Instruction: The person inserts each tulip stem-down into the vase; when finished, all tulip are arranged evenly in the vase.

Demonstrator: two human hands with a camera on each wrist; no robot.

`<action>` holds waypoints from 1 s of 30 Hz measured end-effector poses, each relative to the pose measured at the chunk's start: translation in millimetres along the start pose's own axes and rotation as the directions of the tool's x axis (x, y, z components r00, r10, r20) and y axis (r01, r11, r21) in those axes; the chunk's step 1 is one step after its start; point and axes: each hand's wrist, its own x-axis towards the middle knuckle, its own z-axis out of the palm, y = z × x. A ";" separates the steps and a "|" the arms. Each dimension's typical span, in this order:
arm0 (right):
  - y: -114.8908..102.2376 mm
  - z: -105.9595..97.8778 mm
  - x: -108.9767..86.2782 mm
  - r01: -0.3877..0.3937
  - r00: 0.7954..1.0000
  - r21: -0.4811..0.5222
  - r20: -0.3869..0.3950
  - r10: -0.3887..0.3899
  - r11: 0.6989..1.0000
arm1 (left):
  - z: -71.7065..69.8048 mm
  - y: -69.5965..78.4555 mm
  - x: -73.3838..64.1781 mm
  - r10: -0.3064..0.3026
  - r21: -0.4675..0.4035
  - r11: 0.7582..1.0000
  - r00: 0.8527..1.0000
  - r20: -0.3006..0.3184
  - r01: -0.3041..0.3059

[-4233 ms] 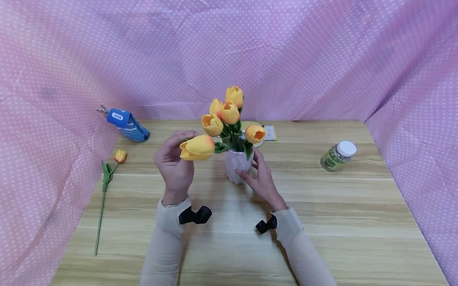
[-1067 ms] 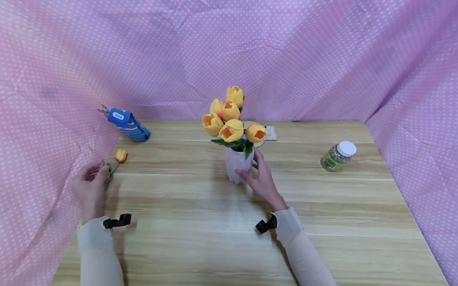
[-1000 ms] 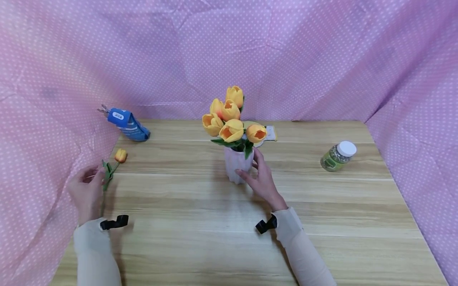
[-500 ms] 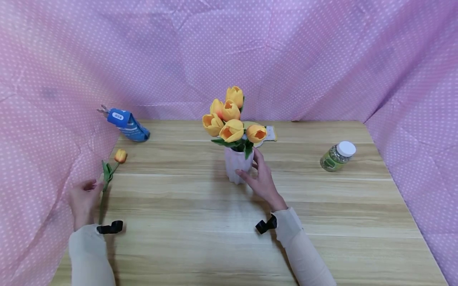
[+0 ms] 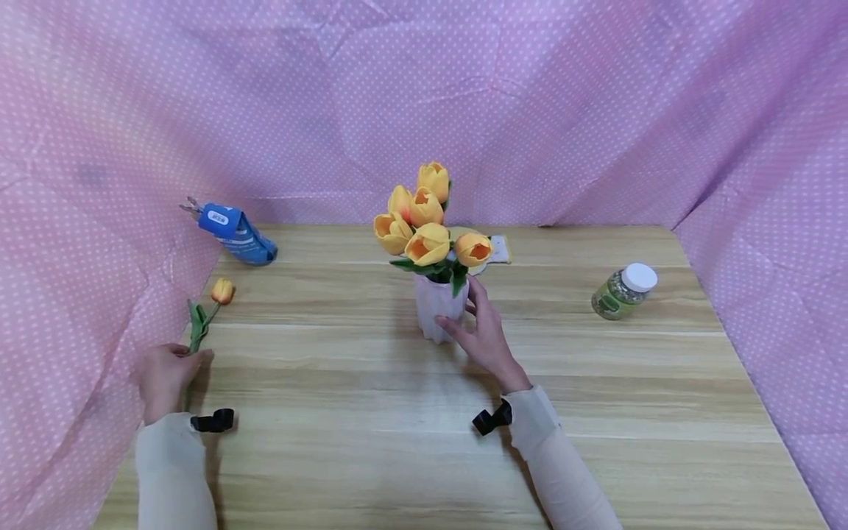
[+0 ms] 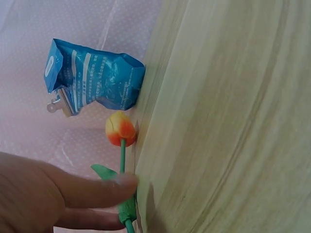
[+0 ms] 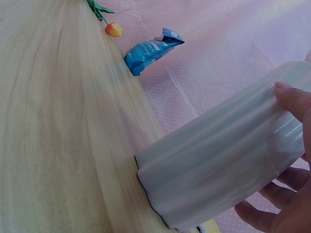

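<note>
My left hand (image 5: pixel 165 375) is low at the table's left edge, over the stem of a lone yellow-orange tulip (image 5: pixel 222 291). In the left wrist view, the thumb (image 6: pixel 109 191) crosses in front of the tulip's stem and a finger (image 6: pixel 92 218) reaches behind its green leaf. The tulip lies on the table, its bloom pointing away. With thumb and fingers round its right side, my right hand (image 5: pixel 486 335) holds a pale, ribbed vase (image 5: pixel 439 309) upright on the table. Several yellow tulips (image 5: pixel 427 244) stand in the vase; their lower stems are hidden inside.
A blue bag (image 5: pixel 241 235) with a metal clip stands at the back left. At the right is a jar (image 5: pixel 619 294) with a white lid. Behind the vase lies a flat white-and-yellow item (image 5: pixel 500 249). Pink dotted cloth (image 5: pixel 530 110) surrounds the wooden table (image 5: pixel 596 412).
My left hand has put a tulip into the vase, moved left to the lone tulip and shifted down along its stem. The right hand has stayed on the vase.
</note>
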 end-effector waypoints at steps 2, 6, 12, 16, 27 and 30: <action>-0.8 0.4 -0.5 -0.006 1.000 -0.001 0.003 0.006 1.000 | 0.7 0.2 -0.9 -0.007 0.009 1.000 1.000 -0.012 0.008; -3.0 0.4 -1.0 -0.010 1.000 -0.007 0.003 0.010 1.000 | 2.2 0.2 -1.5 -0.022 0.023 0.999 0.999 -0.026 0.023; -2.1 0.0 -1.1 -0.002 1.000 -0.014 0.000 0.002 1.000 | 1.6 -2.6 -0.4 0.022 0.005 1.000 1.000 -0.012 -0.022; -1.8 -0.1 -1.1 -0.002 1.000 -0.013 0.000 0.002 1.000 | 0.4 -2.7 0.6 0.005 -0.073 0.997 0.997 0.072 0.000; -2.1 0.2 -1.7 -0.012 1.000 -0.020 0.000 0.012 1.000 | 0.4 -4.7 0.7 -0.092 -0.320 0.932 0.967 0.238 0.167; -2.5 0.3 -1.9 -0.012 1.000 -0.022 0.001 0.012 1.000 | 1.5 -5.9 -1.1 -0.093 -0.427 0.879 0.956 0.279 0.210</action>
